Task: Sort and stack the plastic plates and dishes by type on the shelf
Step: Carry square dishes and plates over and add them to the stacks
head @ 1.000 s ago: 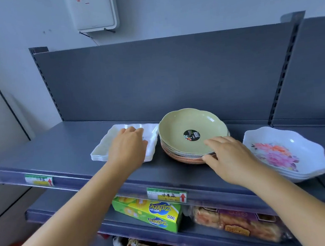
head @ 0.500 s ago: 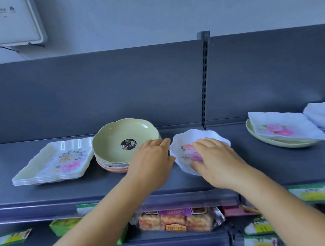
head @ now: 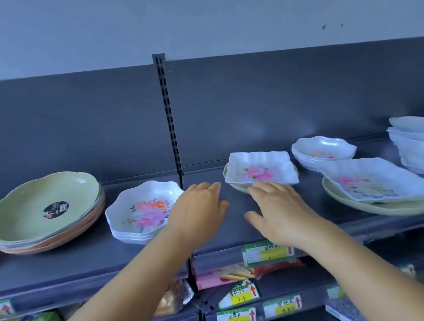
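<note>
Plastic like the square floral dish (head: 261, 171) likely handles light, stiff and slick, so pinch its near rim; your left hand (head: 197, 208) and right hand (head: 277, 205) hover open-fingered, empty.

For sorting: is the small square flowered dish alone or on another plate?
On another plate. The small square dish rests on a green plate, whose rim shows beneath it.

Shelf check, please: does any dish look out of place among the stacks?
Yes. Two square floral dishes sit on green round plates, unsorted: one on a plate by the right hand, another askew on a plate further right.
</note>
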A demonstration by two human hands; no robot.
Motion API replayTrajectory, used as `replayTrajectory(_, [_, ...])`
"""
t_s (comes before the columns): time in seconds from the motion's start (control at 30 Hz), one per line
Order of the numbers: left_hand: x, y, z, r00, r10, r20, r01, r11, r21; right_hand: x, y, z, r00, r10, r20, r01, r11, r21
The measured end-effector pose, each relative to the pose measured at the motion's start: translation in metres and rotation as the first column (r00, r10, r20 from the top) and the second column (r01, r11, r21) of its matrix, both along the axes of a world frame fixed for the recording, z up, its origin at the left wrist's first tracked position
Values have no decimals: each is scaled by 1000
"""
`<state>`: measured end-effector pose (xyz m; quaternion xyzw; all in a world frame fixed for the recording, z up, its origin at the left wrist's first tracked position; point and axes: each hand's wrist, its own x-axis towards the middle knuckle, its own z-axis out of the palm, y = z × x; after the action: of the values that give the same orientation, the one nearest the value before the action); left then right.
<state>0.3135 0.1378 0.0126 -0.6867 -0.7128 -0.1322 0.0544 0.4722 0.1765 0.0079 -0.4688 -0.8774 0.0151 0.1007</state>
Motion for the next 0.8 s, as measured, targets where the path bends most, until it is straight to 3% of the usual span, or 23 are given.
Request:
replayTrajectory(0.5, [39,108,-8,985,153,77,-145,984,-107,101,44,2,979,-199,-45,196,978,-71])
replayTrajectory(0.7, [23,137,-15,933,285,221,-256,954,-153,82,61,-5,952,-294,-85,272,940,-205])
replayTrajectory(0.8, [18,142,-15,902,294,314,-252,953,-169,71,72,-11,911,-379,-161,307,886,-347])
